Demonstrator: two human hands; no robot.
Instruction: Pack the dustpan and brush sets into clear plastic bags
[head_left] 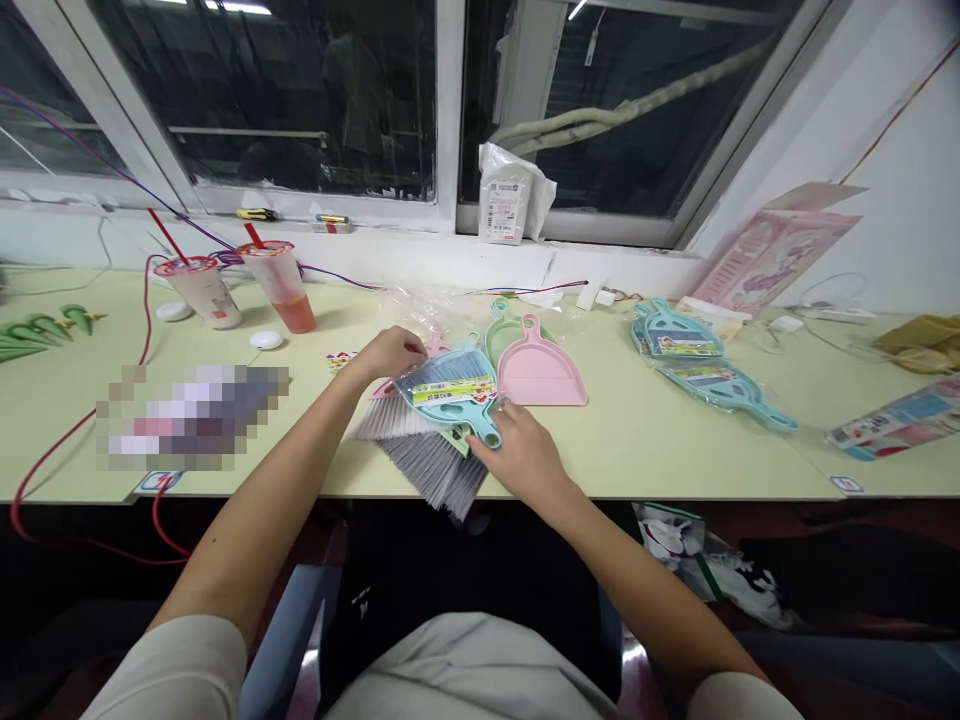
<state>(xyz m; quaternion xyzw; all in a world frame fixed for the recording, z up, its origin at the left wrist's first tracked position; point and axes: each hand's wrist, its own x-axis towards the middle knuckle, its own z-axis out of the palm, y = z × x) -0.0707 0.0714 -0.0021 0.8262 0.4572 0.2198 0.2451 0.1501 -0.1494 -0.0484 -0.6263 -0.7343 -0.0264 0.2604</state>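
Wrapped blue dustpan set [450, 370] lies slantwise in front of me above the counter [622, 450], its handle [490, 435] pointing toward me and a little to the right. My right fingers [517, 424] close around that handle, with the thumb on the near side and the others on the far side. My left fingers [407, 346] are curled at the upper left edge of the set; from this angle I cannot fairly tell whether they pinch it or only rest beside it. A yellow-green label [454, 391] runs across the pan. Below the set, grey bristles [435, 468] fan out toward me past the counter's near edge, with paler bristles [397, 420] just to their left. A pink dustpan [541, 376] lies to the right, overlapping a green dustpan [504, 332] behind it. Farther right, well apart, are more wrapped blue sets [679, 328]. Off to my left stand two cups [289, 292] with red straws [254, 236].
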